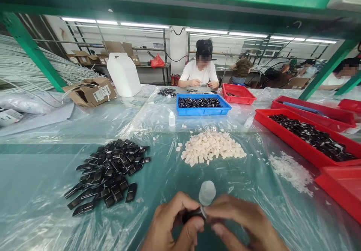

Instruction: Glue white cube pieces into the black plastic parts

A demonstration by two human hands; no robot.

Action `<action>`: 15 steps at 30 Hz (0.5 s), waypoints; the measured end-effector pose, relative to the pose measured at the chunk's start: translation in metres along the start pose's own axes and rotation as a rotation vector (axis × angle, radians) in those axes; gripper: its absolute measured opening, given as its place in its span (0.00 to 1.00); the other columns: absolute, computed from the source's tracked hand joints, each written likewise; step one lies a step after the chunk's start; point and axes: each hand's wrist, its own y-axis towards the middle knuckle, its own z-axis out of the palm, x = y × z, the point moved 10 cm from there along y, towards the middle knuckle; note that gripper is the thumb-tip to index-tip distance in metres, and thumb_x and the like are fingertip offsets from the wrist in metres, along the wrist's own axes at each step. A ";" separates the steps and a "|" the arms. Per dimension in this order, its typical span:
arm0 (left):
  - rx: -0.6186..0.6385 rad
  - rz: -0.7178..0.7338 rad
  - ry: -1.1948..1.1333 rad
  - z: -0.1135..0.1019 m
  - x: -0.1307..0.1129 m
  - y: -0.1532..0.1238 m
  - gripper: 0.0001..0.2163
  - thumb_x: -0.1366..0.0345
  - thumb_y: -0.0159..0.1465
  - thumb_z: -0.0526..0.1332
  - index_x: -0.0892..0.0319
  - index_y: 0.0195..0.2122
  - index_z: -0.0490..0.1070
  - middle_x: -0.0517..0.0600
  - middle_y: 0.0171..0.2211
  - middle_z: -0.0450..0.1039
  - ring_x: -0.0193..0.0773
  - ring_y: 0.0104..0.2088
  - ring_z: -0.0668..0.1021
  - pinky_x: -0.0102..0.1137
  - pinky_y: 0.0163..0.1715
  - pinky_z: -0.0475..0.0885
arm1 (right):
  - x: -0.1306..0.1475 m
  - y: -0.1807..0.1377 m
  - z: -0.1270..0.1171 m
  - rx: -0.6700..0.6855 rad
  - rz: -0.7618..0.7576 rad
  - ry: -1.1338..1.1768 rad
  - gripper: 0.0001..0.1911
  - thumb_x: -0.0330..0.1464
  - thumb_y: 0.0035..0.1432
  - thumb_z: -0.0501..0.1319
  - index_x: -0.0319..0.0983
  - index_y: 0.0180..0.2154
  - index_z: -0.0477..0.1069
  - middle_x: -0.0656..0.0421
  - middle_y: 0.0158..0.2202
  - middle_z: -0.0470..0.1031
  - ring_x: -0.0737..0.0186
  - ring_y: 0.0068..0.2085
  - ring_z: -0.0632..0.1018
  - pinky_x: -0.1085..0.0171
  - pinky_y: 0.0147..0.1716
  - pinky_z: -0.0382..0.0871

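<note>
My left hand [176, 221] is closed, with thumb and fingers around a small black plastic part [192, 215]. At that part's right end, a thin pale bit [203, 212] shows. My right hand [242, 219], slightly blurred, has its fingertips bent against this end; what they grip is hidden. Just beyond the hands stands a small translucent white bottle [207, 193]. To the left lies a heap of similar black plastic parts [113, 172]. Ahead is a pile of cream-coloured small blocks [213, 147], and a scatter of thin white bits [290, 171] lies to the right.
Plastic sheeting covers the green table [158, 176]. A blue tray [203, 111] and red bins [293, 142] hold black parts. A dropper bottle [172, 118], a white jug [123, 74] and a carton [91, 92] stand further back. Across the table sits a person [200, 70].
</note>
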 end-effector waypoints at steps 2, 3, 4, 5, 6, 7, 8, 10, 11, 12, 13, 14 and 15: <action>0.002 -0.008 0.032 -0.004 -0.006 0.005 0.20 0.41 0.72 0.64 0.53 0.38 0.77 0.45 0.30 0.77 0.32 0.25 0.75 0.24 0.27 0.72 | -0.011 0.004 -0.008 0.136 0.130 -0.143 0.07 0.27 0.70 0.62 0.44 0.43 0.77 0.62 0.35 0.83 0.67 0.34 0.83 0.71 0.36 0.74; 0.008 -0.014 0.060 -0.006 -0.007 0.008 0.19 0.42 0.73 0.64 0.53 0.39 0.77 0.45 0.30 0.76 0.33 0.26 0.75 0.24 0.27 0.71 | -0.020 0.003 -0.010 0.220 0.203 -0.230 0.06 0.27 0.70 0.62 0.44 0.40 0.77 0.62 0.35 0.82 0.67 0.33 0.82 0.71 0.35 0.73; 0.021 -0.020 0.090 -0.008 -0.009 0.010 0.17 0.44 0.74 0.63 0.52 0.39 0.76 0.44 0.31 0.75 0.34 0.27 0.75 0.25 0.28 0.71 | -0.029 -0.001 -0.010 0.301 0.255 -0.317 0.06 0.28 0.69 0.63 0.43 0.38 0.76 0.63 0.34 0.81 0.66 0.33 0.81 0.70 0.34 0.72; 0.041 -0.023 0.119 -0.008 -0.009 0.011 0.15 0.46 0.75 0.62 0.52 0.40 0.76 0.44 0.32 0.74 0.35 0.27 0.75 0.26 0.28 0.70 | -0.036 -0.005 -0.008 0.389 0.285 -0.399 0.05 0.28 0.68 0.64 0.43 0.37 0.76 0.62 0.35 0.81 0.65 0.33 0.81 0.68 0.34 0.71; 0.067 -0.024 0.148 -0.007 -0.010 0.012 0.14 0.48 0.76 0.61 0.51 0.41 0.76 0.44 0.32 0.73 0.35 0.28 0.75 0.26 0.28 0.70 | -0.044 -0.010 -0.004 0.464 0.302 -0.471 0.05 0.27 0.67 0.65 0.43 0.38 0.77 0.62 0.36 0.81 0.63 0.35 0.81 0.67 0.34 0.70; 0.089 -0.024 0.171 -0.005 -0.010 0.013 0.13 0.50 0.77 0.60 0.51 0.41 0.75 0.44 0.32 0.72 0.36 0.29 0.74 0.27 0.28 0.69 | -0.050 -0.014 0.000 0.513 0.306 -0.530 0.05 0.27 0.66 0.66 0.43 0.38 0.77 0.62 0.38 0.81 0.61 0.36 0.82 0.66 0.35 0.69; 0.100 -0.026 0.188 -0.005 -0.010 0.012 0.12 0.51 0.77 0.59 0.51 0.41 0.75 0.44 0.32 0.71 0.36 0.29 0.74 0.27 0.29 0.69 | -0.055 -0.017 0.005 0.547 0.306 -0.570 0.06 0.26 0.66 0.66 0.43 0.39 0.77 0.61 0.39 0.81 0.60 0.37 0.82 0.65 0.35 0.68; 0.112 -0.030 0.201 -0.003 -0.009 0.012 0.11 0.53 0.78 0.59 0.51 0.41 0.75 0.44 0.31 0.70 0.37 0.29 0.74 0.27 0.29 0.68 | -0.062 -0.021 0.015 0.585 0.299 -0.604 0.07 0.25 0.68 0.64 0.42 0.38 0.77 0.61 0.39 0.81 0.59 0.37 0.83 0.64 0.34 0.66; 0.121 -0.028 0.203 -0.002 -0.009 0.011 0.11 0.54 0.77 0.59 0.51 0.41 0.75 0.43 0.30 0.70 0.37 0.29 0.74 0.28 0.30 0.68 | -0.063 -0.022 0.020 0.597 0.295 -0.607 0.08 0.25 0.69 0.62 0.42 0.37 0.77 0.60 0.39 0.81 0.58 0.37 0.83 0.63 0.33 0.64; 0.131 -0.024 0.206 0.000 -0.009 0.010 0.11 0.54 0.78 0.59 0.51 0.41 0.75 0.43 0.30 0.70 0.37 0.29 0.74 0.28 0.30 0.68 | -0.064 -0.023 0.023 0.604 0.295 -0.611 0.09 0.25 0.69 0.60 0.41 0.36 0.76 0.58 0.39 0.81 0.57 0.36 0.83 0.62 0.33 0.64; 0.142 -0.017 0.209 0.001 -0.009 0.010 0.11 0.54 0.78 0.59 0.51 0.41 0.74 0.43 0.30 0.70 0.37 0.29 0.74 0.28 0.30 0.68 | -0.064 -0.024 0.025 0.607 0.298 -0.617 0.10 0.25 0.70 0.59 0.40 0.36 0.76 0.57 0.39 0.81 0.55 0.37 0.83 0.61 0.34 0.64; 0.155 0.002 0.214 0.003 -0.009 0.009 0.10 0.55 0.78 0.59 0.51 0.41 0.74 0.43 0.30 0.71 0.37 0.29 0.75 0.28 0.30 0.68 | -0.063 -0.024 0.026 0.607 0.298 -0.622 0.11 0.25 0.71 0.57 0.40 0.37 0.76 0.56 0.39 0.81 0.54 0.38 0.84 0.60 0.36 0.66; 0.161 0.029 0.221 0.003 -0.010 0.009 0.10 0.55 0.78 0.59 0.51 0.41 0.74 0.43 0.30 0.71 0.37 0.29 0.75 0.28 0.30 0.68 | -0.061 -0.024 0.025 0.603 0.300 -0.612 0.10 0.25 0.71 0.57 0.40 0.37 0.76 0.57 0.40 0.81 0.54 0.40 0.84 0.60 0.38 0.67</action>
